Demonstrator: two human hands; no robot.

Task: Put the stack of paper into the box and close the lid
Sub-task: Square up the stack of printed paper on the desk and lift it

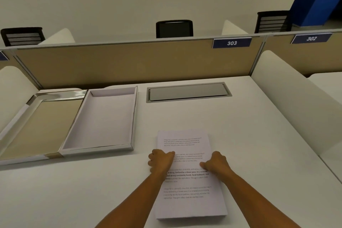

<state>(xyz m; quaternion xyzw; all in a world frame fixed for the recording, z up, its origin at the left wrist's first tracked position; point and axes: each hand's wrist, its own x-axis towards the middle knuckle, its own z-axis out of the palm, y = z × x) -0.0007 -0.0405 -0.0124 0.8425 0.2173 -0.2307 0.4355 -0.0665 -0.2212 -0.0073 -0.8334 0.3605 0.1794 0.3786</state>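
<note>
**Entry: paper stack gripped at both long edges, box open and waiting**

Lid (38,127): lies flat and open at the far left of the desk (74,190), tan inner face up, joined along its right edge to the box. Not yet closed.

Box (133,116): shallow white tray, just right of the lid and left of the paper. Nothing shows inside it. Its near right corner stands close to the stack's far left corner, not touching.

Left hand (162,161): set on the left long edge of the stack, fingers curled down over that edge, thumb lying on the top sheet. Whether the fingertips have got under the bottom sheet is hidden.

Stack of paper (187,187): thick block of printed sheets, squared up, lying flat on the desk at centre, well outside the box, between the two hands.

Right hand (215,163): on the right long edge, opposite the left, fingers curled likewise, thumb on the printed face.

Step in hand, as judged: securing the grip before the lift; loading has not begun.

Next move calls for: fingers worked beneath both edges, an even lift so the sheets do not fan or slide, then carriage leftward and away to the box, lowered square to its walls. Lid to be folded rightward over the box afterwards.

Cable hatch (188,91): grey, set in the desk beyond the stack; no part in the task.
</note>
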